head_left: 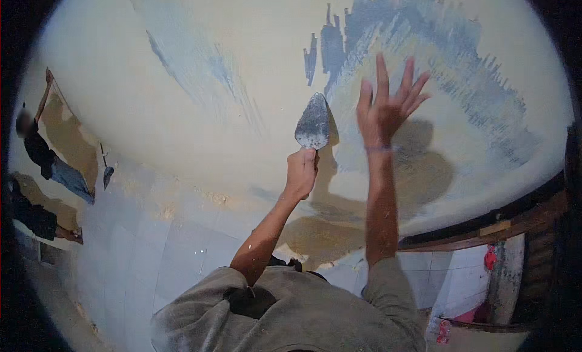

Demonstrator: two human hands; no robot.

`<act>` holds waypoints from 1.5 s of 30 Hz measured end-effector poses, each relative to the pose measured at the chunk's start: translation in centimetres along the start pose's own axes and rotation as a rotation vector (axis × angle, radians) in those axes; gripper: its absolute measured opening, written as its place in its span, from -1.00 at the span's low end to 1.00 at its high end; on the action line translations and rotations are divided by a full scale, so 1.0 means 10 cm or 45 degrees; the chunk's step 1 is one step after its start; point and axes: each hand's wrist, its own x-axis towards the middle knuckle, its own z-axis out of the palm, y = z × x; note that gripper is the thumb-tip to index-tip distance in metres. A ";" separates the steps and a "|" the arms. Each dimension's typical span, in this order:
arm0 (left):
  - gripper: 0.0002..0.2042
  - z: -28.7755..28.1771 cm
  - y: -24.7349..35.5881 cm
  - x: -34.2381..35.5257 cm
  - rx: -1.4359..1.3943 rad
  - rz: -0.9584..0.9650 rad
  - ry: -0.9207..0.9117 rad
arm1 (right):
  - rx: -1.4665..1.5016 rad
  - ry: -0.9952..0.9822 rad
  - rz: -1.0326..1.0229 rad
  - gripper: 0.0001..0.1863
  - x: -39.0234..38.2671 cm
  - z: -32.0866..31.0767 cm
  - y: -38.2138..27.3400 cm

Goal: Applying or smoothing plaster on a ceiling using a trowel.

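Observation:
My left hand [302, 175] is closed around the handle of a pointing trowel [313, 123]. Its grey, leaf-shaped blade points up along the pale painted wall [242, 55], with whitish smears near the handle end. Whether the blade touches the wall I cannot tell. To the right of it, my right hand [388, 106] is raised with its fingers spread and nothing in it, slightly blurred. A thin band circles that wrist. Behind and around my right hand the cream coat is scraped in strokes, showing a blue-grey layer [418, 25].
At the far left a person [45, 149] reaches an arm up to the wall; another dark-clothed person [36, 212] is below. A dark trowel-shaped thing [108, 175] shows near them. Crumbs [218, 199] lie along the pale tiles [133, 249]. A dark wooden edge [485, 222] bounds the right.

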 end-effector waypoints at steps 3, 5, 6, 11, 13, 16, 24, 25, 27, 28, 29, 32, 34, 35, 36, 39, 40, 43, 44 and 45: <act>-0.41 -0.02 -0.06 0.04 0.037 0.128 0.092 | -0.273 0.106 -0.090 -0.39 0.21 0.19 0.00; -0.46 -0.04 -0.04 0.00 0.105 0.069 0.047 | -0.307 0.067 -0.105 -0.41 0.11 0.19 0.07; -0.46 0.02 -0.15 0.01 0.100 0.067 0.057 | -0.301 0.064 -0.115 -0.41 0.12 0.23 0.11; -0.44 0.01 -0.22 0.19 0.182 0.260 0.106 | -0.301 0.136 -0.147 -0.47 0.13 0.25 0.14; -0.43 -0.07 0.12 0.47 0.107 0.225 0.037 | -0.300 0.125 -0.130 -0.47 0.17 0.27 0.13; -0.42 -0.02 -0.08 0.04 0.031 0.028 -0.027 | -0.283 0.121 -0.124 -0.49 0.13 0.24 0.10; -0.46 0.03 0.20 -0.09 -0.037 -0.062 -0.026 | -0.315 0.132 -0.136 -0.45 0.17 0.22 0.15; -0.46 0.01 0.14 -0.14 -0.027 -0.078 -0.015 | -0.300 0.107 -0.115 -0.43 0.15 0.20 0.10; -0.49 0.01 -0.01 -0.06 -0.002 -0.156 0.005 | -0.288 0.097 -0.098 -0.41 0.16 0.18 0.06; -0.49 -0.01 -0.03 0.00 0.001 -0.151 0.007 | -0.285 0.113 -0.123 -0.40 0.15 0.20 0.07; -0.44 -0.03 -0.05 0.05 0.158 0.067 0.045 | -0.281 0.129 -0.148 -0.38 0.15 0.21 0.06; -0.45 -0.05 0.33 0.34 0.285 0.237 0.015 | -0.281 0.105 -0.111 -0.37 0.16 0.24 0.07; -0.50 0.00 0.28 0.23 0.375 0.211 0.004 | -0.283 0.080 -0.109 -0.37 0.10 0.14 0.07; -0.50 0.06 0.19 0.12 0.373 0.234 0.002 | -0.283 0.097 -0.114 -0.36 0.15 0.20 0.09; -0.49 0.14 0.09 0.02 0.209 0.092 0.041 | -0.299 0.124 -0.118 -0.36 0.20 0.26 0.13; -0.45 0.11 0.25 0.07 0.111 -0.082 0.058 | -0.288 0.072 -0.121 -0.37 0.15 0.19 0.08; -0.46 0.09 0.38 0.14 0.035 -0.035 0.059 | -0.292 0.073 -0.123 -0.36 0.17 0.19 0.08; -0.47 0.12 0.34 -0.04 -0.014 -0.056 0.070 | -0.300 0.068 -0.131 -0.36 0.15 0.18 0.07; -0.47 0.13 0.32 -0.10 -0.127 -0.127 0.090 | -0.297 0.065 -0.138 -0.35 0.14 0.18 0.07; -0.46 0.15 0.31 -0.12 -0.240 -0.200 0.111 | -0.307 0.062 -0.139 -0.35 0.15 0.18 0.08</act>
